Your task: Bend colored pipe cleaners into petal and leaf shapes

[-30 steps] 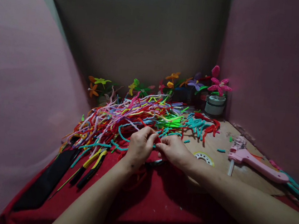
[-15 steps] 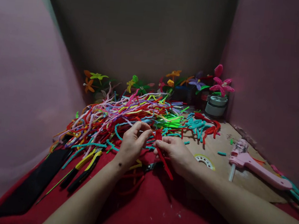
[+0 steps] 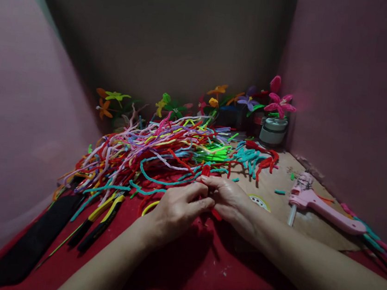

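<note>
A folded red pipe cleaner [image 3: 206,170] stands up from between my hands, and its lower end shows below them. My right hand [image 3: 230,203] is closed on it, thumb near its top. My left hand [image 3: 181,209] touches the right one, its fingers bent round the lower part of the red piece; the fingertips are partly hidden. Behind the hands lies a large heap of coloured pipe cleaners [image 3: 151,145]. Part of a yellow scissor handle [image 3: 150,207] shows beside my left hand.
Yellow-black pliers [image 3: 101,220] and a black flat item [image 3: 30,243] lie left. At right are a pink glue gun [image 3: 326,210], a white tape roll [image 3: 258,202] and teal pieces [image 3: 248,158]. Pipe-cleaner flowers [image 3: 280,104] stand at the back.
My left hand has moved right and down, from the top of the red piece to its lower part, against my right hand. The view has shifted slightly, moving the surroundings left.
</note>
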`<action>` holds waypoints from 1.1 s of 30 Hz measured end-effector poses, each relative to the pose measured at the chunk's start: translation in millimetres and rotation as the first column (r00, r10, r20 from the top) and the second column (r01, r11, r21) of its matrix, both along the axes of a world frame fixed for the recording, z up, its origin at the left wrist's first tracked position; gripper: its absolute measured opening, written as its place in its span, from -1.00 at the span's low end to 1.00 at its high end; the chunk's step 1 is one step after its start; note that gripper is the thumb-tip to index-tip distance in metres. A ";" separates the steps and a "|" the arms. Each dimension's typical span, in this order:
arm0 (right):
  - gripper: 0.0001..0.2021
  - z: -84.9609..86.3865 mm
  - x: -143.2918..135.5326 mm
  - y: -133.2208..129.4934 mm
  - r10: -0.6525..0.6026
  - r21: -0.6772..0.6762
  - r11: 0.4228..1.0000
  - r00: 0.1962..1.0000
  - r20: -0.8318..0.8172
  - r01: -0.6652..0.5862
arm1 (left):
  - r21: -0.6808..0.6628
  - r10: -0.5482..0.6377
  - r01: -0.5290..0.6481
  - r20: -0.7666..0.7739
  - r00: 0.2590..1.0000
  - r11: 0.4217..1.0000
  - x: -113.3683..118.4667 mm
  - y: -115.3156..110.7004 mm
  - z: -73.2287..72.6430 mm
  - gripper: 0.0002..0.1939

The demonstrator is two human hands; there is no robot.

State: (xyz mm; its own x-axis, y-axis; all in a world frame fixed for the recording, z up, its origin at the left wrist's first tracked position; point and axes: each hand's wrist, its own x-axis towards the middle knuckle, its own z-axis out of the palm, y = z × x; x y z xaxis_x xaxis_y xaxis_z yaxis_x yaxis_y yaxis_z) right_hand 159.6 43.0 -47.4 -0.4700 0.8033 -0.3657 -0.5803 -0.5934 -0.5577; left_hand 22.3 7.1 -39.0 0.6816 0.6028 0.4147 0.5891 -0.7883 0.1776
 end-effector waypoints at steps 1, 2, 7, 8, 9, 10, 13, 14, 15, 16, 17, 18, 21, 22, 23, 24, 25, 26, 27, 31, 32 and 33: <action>-0.86 -0.6 -0.4 -0.5 0.020 0.006 1.000 1.000 -0.002 -0.020 | -0.033 0.004 -0.003 0.023 1.000 0.999 1.8 -1.7 0.8 -0.77; -0.86 -1.6 -0.8 -0.7 0.041 0.011 0.999 0.999 -0.002 -0.041 | -0.057 -0.001 0.003 0.046 0.999 0.998 3.4 -2.8 1.3 -0.77; -0.86 -10.0 -2.4 -1.5 0.012 0.099 0.995 1.000 -0.007 -0.012 | -0.110 -0.064 0.095 0.259 0.964 0.989 6.8 -5.0 4.4 -0.83; -0.87 -11.7 -2.8 -1.8 -0.018 0.138 0.990 1.000 -0.007 0.018 | -0.127 -0.048 0.092 0.309 0.950 0.988 6.5 -5.7 5.9 -0.84; -0.87 -13.1 -3.3 -2.2 -0.039 0.177 0.983 0.999 -0.003 0.039 | -0.150 -0.022 0.079 0.349 0.937 0.986 6.0 -6.4 7.8 -0.84; -0.88 -14.2 -3.7 -2.6 -0.050 0.216 0.975 0.999 0.008 0.047 | -0.173 0.011 0.059 0.382 0.924 0.983 5.4 -7.2 9.9 -0.83; -0.87 -15.5 -3.6 -4.0 -0.055 0.308 0.951 0.995 0.080 0.028 | -0.231 0.131 -0.026 0.456 0.880 0.973 4.1 -9.0 16.4 -0.83; -0.86 -15.1 -3.1 -4.4 -0.063 0.326 0.945 0.993 0.103 0.026 | -0.243 0.175 -0.063 0.476 0.862 0.968 3.9 -9.2 18.2 -0.85; -0.86 -14.4 -2.4 -4.7 -0.070 0.339 0.940 0.990 0.125 0.024 | -0.252 0.220 -0.104 0.489 0.844 0.962 3.7 -9.1 19.7 -0.87; -0.86 -13.7 -1.8 -5.0 -0.077 0.347 0.938 0.986 0.147 0.022 | -0.259 0.265 -0.151 0.493 0.829 0.954 3.5 -8.8 20.9 -0.89; -0.86 -13.0 -1.2 -5.1 -0.082 0.353 0.935 0.983 0.166 0.019 | -0.265 0.307 -0.197 0.485 0.819 0.944 3.2 -8.3 21.8 -0.89; -0.86 -12.5 -0.7 -5.0 -0.086 0.361 0.933 0.979 0.183 0.014 | -0.265 0.343 -0.240 0.475 0.811 0.934 2.8 -7.6 22.3 -0.89; -0.89 -12.9 -0.9 -4.4 -0.095 0.407 0.913 0.971 0.218 -0.002 | -0.249 0.391 -0.309 0.430 0.814 0.918 1.0 -5.6 22.2 -0.88; -0.89 -13.5 -1.4 -4.2 -0.102 0.429 0.903 0.969 0.227 -0.005 | -0.231 0.392 -0.322 0.412 0.823 0.918 0.4 -5.0 21.7 -0.87; -0.89 -14.0 -1.9 -4.1 -0.113 0.448 0.894 0.965 0.239 -0.007 | -0.203 0.390 -0.335 0.387 0.835 0.920 -0.2 -4.6 21.0 -0.87; -0.88 -14.3 -2.4 -4.0 -0.125 0.463 0.886 0.959 0.254 -0.007 | -0.169 0.387 -0.349 0.356 0.850 0.922 -0.6 -4.3 20.1 -0.88; -0.87 -14.3 -2.8 -4.1 -0.137 0.473 0.881 0.952 0.274 -0.010 | -0.132 0.384 -0.360 0.322 0.866 0.923 -1.0 -4.0 19.1 -0.88; -0.84 -13.9 -3.1 -4.3 -0.147 0.481 0.876 0.944 0.297 -0.015 | -0.100 0.381 -0.368 0.286 0.879 0.925 -1.3 -3.7 18.0 -0.88; -0.82 -13.3 -3.2 -4.6 -0.155 0.489 0.872 0.935 0.319 -0.023 | -0.077 0.381 -0.374 0.255 0.889 0.924 -1.5 -3.5 16.8 -0.88; -0.79 -10.7 -2.3 -6.4 -0.184 0.516 0.854 0.895 0.405 -0.058 | -0.060 0.400 -0.395 0.179 0.899 0.917 -1.0 -3.1 12.7 -0.85; -0.80 -10.8 -1.9 -6.8 -0.194 0.523 0.850 0.886 0.421 -0.063 | -0.062 0.401 -0.396 0.171 0.900 0.916 -0.6 -3.1 11.9 -0.85; -0.80 -11.3 -1.4 -7.2 -0.203 0.531 0.845 0.878 0.434 -0.068 | -0.063 0.398 -0.394 0.167 0.902 0.917 -0.1 -3.1 11.3 -0.85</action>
